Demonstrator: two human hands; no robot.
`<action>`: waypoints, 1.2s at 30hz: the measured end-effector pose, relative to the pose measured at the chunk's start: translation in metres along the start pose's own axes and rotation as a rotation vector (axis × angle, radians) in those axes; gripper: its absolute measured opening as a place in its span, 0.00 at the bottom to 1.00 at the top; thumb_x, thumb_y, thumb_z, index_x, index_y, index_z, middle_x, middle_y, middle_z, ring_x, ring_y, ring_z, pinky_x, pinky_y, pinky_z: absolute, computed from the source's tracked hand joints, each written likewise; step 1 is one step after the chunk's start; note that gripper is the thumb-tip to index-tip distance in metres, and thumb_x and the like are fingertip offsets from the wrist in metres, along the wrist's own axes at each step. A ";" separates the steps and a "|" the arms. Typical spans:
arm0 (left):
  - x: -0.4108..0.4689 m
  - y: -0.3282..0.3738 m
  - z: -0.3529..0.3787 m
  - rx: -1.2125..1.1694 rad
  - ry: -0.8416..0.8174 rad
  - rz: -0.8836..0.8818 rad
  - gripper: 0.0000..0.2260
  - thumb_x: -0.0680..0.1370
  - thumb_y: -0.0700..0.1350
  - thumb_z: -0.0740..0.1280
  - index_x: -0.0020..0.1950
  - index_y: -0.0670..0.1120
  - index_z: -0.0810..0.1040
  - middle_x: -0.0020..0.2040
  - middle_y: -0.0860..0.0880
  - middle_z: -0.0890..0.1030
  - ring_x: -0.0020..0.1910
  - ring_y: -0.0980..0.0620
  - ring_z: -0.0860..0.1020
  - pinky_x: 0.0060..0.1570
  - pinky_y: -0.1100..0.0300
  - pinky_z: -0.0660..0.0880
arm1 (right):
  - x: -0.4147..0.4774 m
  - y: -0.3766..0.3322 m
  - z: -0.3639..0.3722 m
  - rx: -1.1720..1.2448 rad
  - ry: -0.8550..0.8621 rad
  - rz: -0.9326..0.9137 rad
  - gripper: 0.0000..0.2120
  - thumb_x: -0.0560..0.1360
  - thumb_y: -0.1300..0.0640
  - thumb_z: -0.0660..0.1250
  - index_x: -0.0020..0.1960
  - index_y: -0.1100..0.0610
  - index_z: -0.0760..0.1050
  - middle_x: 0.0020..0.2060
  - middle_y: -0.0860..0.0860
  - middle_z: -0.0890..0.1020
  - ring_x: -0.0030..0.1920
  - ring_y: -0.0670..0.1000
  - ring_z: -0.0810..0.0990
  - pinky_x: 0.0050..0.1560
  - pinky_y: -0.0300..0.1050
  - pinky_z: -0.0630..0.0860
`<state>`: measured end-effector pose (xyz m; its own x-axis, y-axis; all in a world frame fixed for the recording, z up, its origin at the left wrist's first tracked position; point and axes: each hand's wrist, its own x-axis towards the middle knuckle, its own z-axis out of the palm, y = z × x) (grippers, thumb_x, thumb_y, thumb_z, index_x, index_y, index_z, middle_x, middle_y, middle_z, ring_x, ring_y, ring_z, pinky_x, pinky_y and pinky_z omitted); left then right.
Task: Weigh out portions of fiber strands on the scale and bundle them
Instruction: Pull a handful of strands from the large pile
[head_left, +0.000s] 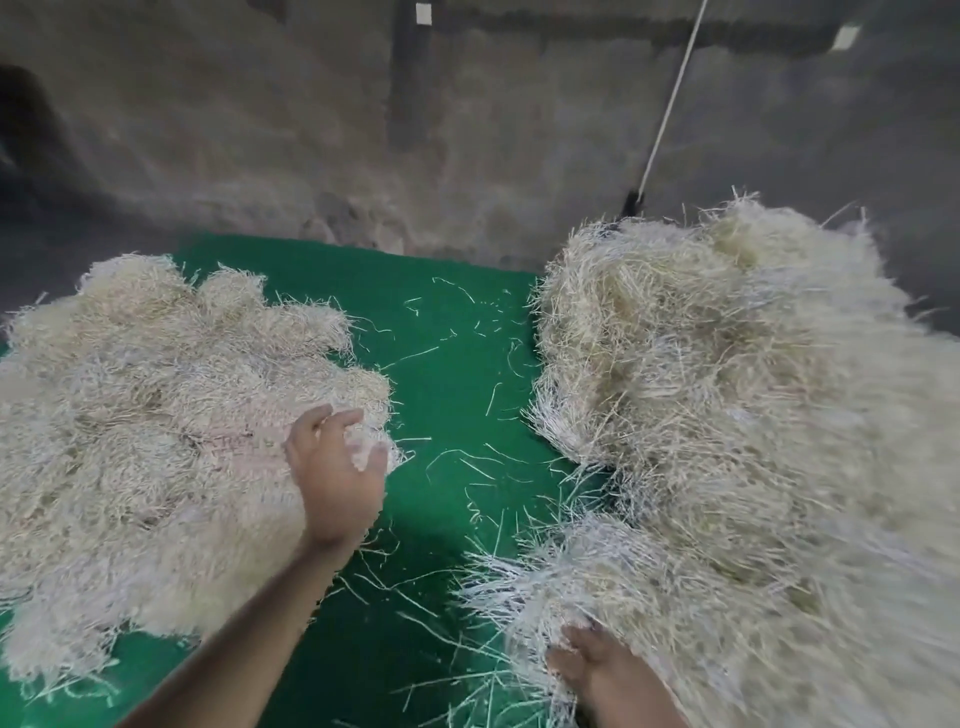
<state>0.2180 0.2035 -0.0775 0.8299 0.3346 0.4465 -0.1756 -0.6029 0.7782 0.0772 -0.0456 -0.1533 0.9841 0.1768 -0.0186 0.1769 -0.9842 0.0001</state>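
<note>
I log mat (457, 332) on floor | left pile (156, 415) on its left | right pile (753, 389) on its right | loose strands (413, 355) on strip between | wall (260, 130) behind | rod (670, 104) leaning behind right pile | left hand (337, 467) at left pile's right edge | right hand (602, 665) at right pile's near edge

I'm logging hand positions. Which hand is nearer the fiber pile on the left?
Left. The left hand grips the right edge of the left pile; the right hand is across the green mat, in the right pile.
</note>
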 end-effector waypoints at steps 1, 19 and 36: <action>-0.014 0.012 0.004 -0.005 -0.050 0.031 0.14 0.71 0.33 0.70 0.56 0.36 0.77 0.59 0.41 0.71 0.62 0.47 0.66 0.62 0.53 0.67 | -0.003 0.000 0.000 -0.053 -0.031 -0.020 0.21 0.42 0.33 0.77 0.33 0.37 0.80 0.55 0.36 0.77 0.35 0.39 0.82 0.32 0.32 0.77; -0.187 0.193 0.076 -0.232 -0.756 -0.160 0.14 0.77 0.42 0.65 0.62 0.51 0.72 0.59 0.52 0.77 0.57 0.46 0.78 0.59 0.51 0.75 | -0.085 0.179 -0.119 0.574 0.481 0.403 0.25 0.78 0.62 0.59 0.73 0.50 0.59 0.72 0.53 0.59 0.62 0.41 0.65 0.60 0.37 0.66; -0.164 0.195 0.092 0.296 -0.431 -0.155 0.31 0.70 0.39 0.69 0.71 0.52 0.65 0.68 0.52 0.71 0.69 0.49 0.65 0.68 0.46 0.56 | -0.050 0.200 -0.073 0.344 0.050 0.320 0.45 0.71 0.56 0.71 0.75 0.41 0.43 0.67 0.56 0.67 0.64 0.55 0.71 0.68 0.54 0.66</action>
<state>0.0966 -0.0360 -0.0397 0.9871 0.1458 0.0662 0.0710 -0.7693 0.6349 0.0646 -0.2510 -0.0790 0.9893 -0.1439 -0.0234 -0.1434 -0.9316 -0.3339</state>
